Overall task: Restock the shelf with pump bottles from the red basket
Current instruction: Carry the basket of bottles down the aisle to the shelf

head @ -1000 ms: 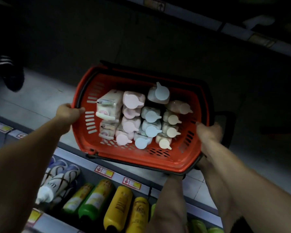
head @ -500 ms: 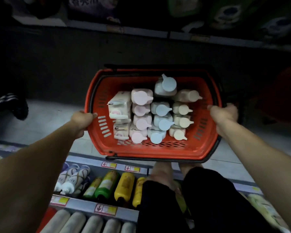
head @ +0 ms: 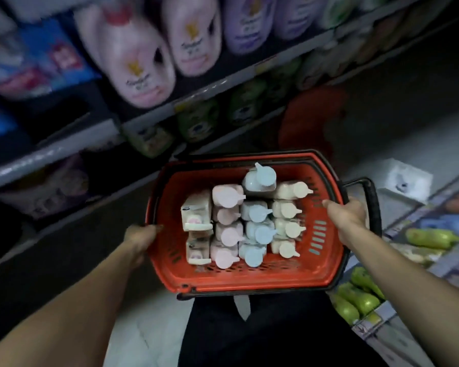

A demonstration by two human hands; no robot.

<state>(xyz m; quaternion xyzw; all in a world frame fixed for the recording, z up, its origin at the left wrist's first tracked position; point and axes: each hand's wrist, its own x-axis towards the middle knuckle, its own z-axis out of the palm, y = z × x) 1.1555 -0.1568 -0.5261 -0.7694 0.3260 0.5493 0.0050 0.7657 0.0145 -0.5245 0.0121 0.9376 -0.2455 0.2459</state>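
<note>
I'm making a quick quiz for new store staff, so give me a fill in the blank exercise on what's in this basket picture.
1. The left hand and the right hand each hold a side rim of the ____ basket.
2. The pump bottles in it stand in pink, cream and ____ topped columns.
3. Left of the pink-topped bottles lie two ____.
4. The large pink bottles stand on the ____ above the basket.

Missing words: red; blue; cartons; shelf

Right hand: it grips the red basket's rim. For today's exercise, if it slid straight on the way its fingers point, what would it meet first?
Probably the cream-capped pump bottles nearest the right hand, inside the red basket; depth is unclear.
</note>
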